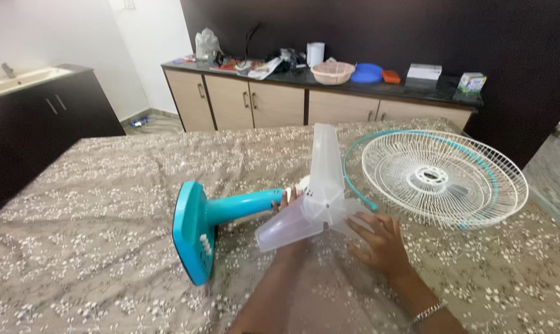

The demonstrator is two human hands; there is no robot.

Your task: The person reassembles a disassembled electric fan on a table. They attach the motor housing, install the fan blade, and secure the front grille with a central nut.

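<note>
The fan lies on its side on the bed [107, 260]. The left hand [286, 199], mostly hidden, grips behind the translucent blade [320, 195]; the right hand [379, 238] is spread open against 1 lobe. Uneven pushing could crack the thin plastic, I think.

Bed [94, 179], floral brown cover: teal fan stand [196, 232], white wire guard [444, 179].

I see my right hand [379, 240] fingers [359, 221] touching the translucent fan blade [320, 195], white grille [444, 179] beyond the fingertips
</note>
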